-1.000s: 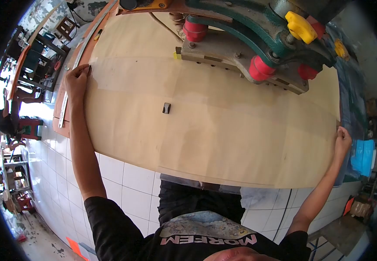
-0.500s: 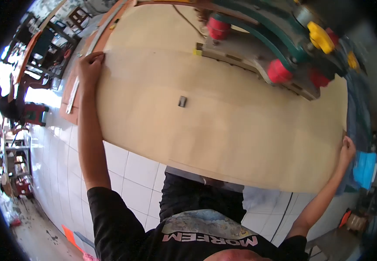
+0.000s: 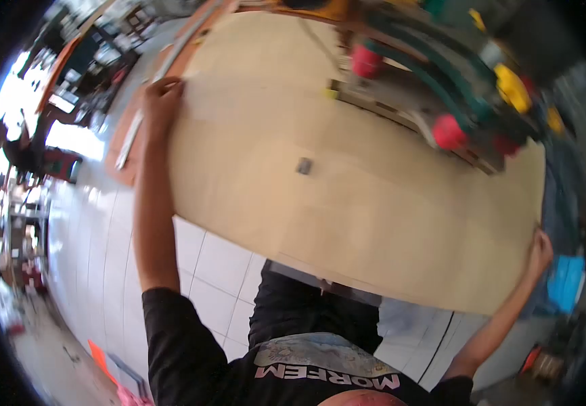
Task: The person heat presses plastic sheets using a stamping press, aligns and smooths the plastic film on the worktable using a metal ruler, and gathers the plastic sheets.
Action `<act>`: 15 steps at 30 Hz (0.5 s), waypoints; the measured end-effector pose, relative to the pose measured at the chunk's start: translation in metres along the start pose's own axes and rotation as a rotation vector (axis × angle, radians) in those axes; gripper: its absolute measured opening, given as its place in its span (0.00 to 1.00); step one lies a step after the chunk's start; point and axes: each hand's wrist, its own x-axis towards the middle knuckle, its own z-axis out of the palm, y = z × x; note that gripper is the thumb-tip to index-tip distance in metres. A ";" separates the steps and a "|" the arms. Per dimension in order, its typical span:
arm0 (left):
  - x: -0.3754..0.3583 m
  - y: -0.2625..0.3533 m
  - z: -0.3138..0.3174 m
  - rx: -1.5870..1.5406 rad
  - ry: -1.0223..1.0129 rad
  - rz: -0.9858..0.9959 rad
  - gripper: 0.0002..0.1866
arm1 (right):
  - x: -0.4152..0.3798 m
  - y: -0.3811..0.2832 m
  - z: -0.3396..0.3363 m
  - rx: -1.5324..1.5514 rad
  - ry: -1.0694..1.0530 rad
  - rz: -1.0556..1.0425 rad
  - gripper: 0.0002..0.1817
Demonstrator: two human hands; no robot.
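Sheet [image 3: 374,216] pinched at its left edge by left hand [image 3: 163,103], at its right edge by right hand [image 3: 541,252], arms [image 3: 155,223] spread wide

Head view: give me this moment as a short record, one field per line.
left hand: fingers curled at the sheet's left edge; firmness of grip unclear
right hand: at the sheet's right edge; grip unclear
tan sheet: broad, spanning between both hands
small dark block: on the sheet
machine: green arms, red cylinders, yellow knob; above the sheet's far right
metal strip: left of the sheet
image: blurred
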 end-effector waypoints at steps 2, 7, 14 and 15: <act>0.009 -0.016 -0.009 0.078 -0.127 0.132 0.08 | -0.011 -0.032 0.003 0.011 0.038 0.070 0.12; 0.028 -0.038 -0.006 -0.034 -0.145 0.096 0.14 | -0.026 -0.061 0.000 0.101 0.122 0.063 0.09; 0.033 -0.045 -0.009 0.006 -0.135 0.192 0.14 | -0.027 -0.072 -0.001 0.059 0.176 0.223 0.07; 0.032 -0.044 -0.009 -0.033 -0.149 0.174 0.14 | -0.027 -0.076 -0.001 0.074 0.173 0.230 0.07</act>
